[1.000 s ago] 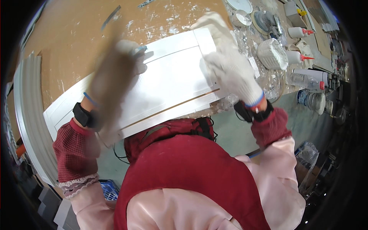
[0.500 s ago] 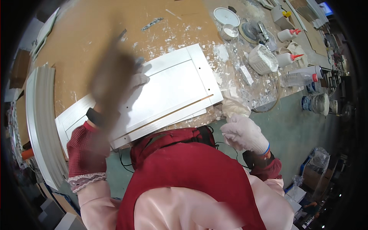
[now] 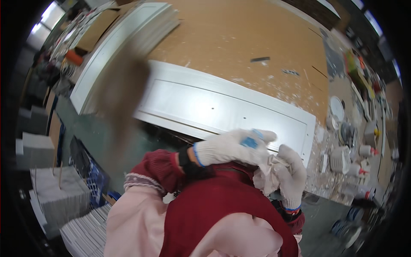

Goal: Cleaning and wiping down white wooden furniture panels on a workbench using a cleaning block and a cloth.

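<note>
My right hand, in a white knit glove, is closed round a crumpled off-white cloth. My left hand, gloved alike with a blue patch near the fingers, meets the cloth from the left. Its lower fingers curl against the cloth, while the uppermost points right. Both hands are in front of my apron, at the near edge of a white framed panel. This panel lies flat on the brown worktable, with small dark holes in its face. Another board edge shows beneath it.
A stack of white panels stands at the left. On the right side of the table are a round white lid, a white tub and red-tipped bottles. A blurred brown shape covers part of the left side.
The view has swung round, so the panel now lies crosswise. My left hand has come off the panel to beside my right hand, and the cloth is now between them.
</note>
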Demonstrator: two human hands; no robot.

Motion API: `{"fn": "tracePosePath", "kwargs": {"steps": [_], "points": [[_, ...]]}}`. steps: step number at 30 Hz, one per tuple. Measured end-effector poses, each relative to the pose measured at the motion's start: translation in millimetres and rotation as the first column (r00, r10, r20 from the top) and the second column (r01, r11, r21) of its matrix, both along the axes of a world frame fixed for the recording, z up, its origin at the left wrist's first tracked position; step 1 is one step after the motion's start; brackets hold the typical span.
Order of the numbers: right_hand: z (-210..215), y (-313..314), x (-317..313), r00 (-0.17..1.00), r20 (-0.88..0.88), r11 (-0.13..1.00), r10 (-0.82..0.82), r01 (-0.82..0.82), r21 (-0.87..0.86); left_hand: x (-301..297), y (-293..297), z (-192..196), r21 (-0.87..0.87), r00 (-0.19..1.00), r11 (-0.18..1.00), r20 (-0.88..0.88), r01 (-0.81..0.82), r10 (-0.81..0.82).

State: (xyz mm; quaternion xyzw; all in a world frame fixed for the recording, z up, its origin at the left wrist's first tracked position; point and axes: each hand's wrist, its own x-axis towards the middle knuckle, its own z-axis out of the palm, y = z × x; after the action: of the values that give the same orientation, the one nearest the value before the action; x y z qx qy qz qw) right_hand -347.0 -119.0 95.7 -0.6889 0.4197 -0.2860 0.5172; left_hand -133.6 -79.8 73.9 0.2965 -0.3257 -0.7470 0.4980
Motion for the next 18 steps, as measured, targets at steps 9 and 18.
{"fn": "tracePosePath", "kwargs": {"steps": [9,18], "points": [[-12.6,5.0,76.3,0.975,-0.221,0.899,-0.004,-0.093,-0.428,13.2,12.8,-13.5,0.138,0.981,0.987,-0.163,-0.087,0.109],[-14.9,24.4,80.3,0.996,0.075,0.997,0.039,-0.044,0.060,24.4,18.3,-12.0,-0.029,0.884,0.997,0.461,-0.068,0.074]]}}
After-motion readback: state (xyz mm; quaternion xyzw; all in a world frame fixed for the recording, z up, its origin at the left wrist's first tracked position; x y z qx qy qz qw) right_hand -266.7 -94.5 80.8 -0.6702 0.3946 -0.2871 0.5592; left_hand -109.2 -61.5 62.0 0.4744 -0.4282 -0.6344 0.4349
